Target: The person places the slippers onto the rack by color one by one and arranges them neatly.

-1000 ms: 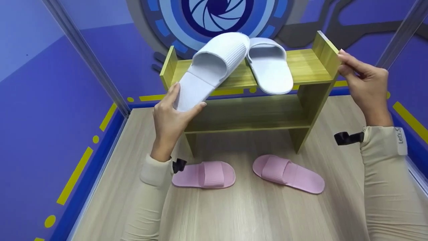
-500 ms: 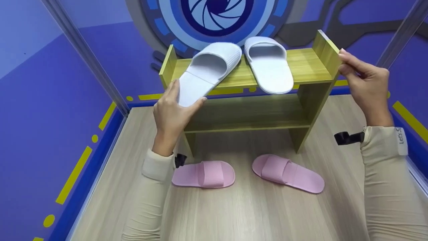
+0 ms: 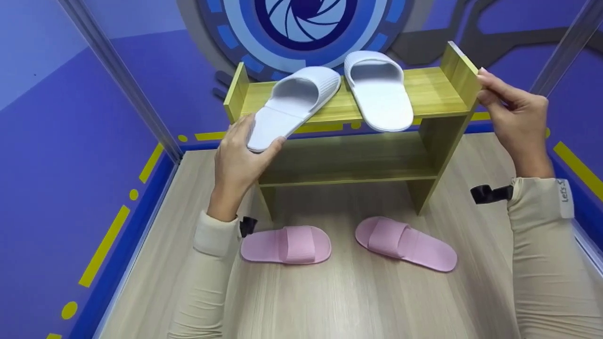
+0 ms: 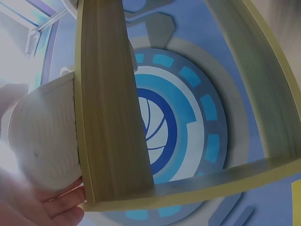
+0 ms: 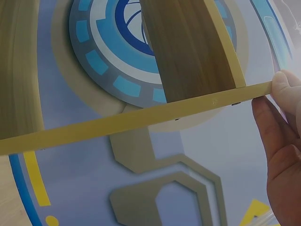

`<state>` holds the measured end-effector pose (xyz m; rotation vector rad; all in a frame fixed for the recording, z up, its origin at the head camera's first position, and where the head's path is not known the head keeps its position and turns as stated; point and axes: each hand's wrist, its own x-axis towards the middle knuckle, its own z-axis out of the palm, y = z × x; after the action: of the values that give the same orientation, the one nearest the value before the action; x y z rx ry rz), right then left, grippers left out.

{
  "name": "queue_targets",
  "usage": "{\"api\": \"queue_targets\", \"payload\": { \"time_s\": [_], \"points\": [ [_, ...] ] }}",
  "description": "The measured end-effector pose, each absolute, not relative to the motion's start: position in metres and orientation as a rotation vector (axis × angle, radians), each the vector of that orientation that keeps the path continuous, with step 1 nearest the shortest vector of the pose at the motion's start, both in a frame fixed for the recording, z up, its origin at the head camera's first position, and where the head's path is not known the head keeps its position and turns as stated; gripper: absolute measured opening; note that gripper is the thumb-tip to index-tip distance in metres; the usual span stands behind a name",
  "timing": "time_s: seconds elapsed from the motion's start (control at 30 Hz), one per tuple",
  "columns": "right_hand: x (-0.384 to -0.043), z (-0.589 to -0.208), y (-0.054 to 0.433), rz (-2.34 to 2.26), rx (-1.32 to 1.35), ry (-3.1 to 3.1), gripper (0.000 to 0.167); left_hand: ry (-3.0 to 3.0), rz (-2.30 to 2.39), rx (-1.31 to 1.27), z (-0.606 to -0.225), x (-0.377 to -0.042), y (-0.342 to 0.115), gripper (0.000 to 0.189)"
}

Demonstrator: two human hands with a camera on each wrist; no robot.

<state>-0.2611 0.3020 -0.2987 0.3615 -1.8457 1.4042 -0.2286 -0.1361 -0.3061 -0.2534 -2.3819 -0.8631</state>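
My left hand [image 3: 238, 157] grips the heel end of a white slipper [image 3: 278, 120], thumb along one edge and fingers along the other. This slipper slants over the left part of the top board of a wooden shoe rack [image 3: 435, 92], toe to the back right. In the left wrist view, the slipper's sole [image 4: 44, 136] juts out past the board's front edge. A second white slipper [image 3: 386, 106] lies to its right, heel overhanging the front. My right hand [image 3: 518, 120] pinches the rack's right side panel [image 5: 197, 104] near the top.
Two pink slippers lie apart on the floor before the rack, a left one [image 3: 301, 245] and a right one [image 3: 407, 245]. The rack has a lower shelf [image 3: 348, 160]. Purple-blue walls [image 3: 75, 155] stand behind and at both sides.
The white slipper in my left hand has come down toward the top board, its toe lowering and moving away from the other white slipper. My right hand stays at the side panel.
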Motion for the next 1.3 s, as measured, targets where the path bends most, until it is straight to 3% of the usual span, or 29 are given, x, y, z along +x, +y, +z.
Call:
{"api": "queue_targets", "payload": {
  "time_s": [0.57,1.3],
  "points": [
    [-0.262,-0.300,0.303,1.304,0.386,-1.863,0.027,-2.446,-1.005,-0.419,-0.299,-0.221,-0.152,0.070],
    [-0.261,-0.300,0.301,1.348,0.352,-1.843,0.026,-2.384,-0.862,-0.306,-0.304,-0.228,-0.117,0.082]
  ]
}}
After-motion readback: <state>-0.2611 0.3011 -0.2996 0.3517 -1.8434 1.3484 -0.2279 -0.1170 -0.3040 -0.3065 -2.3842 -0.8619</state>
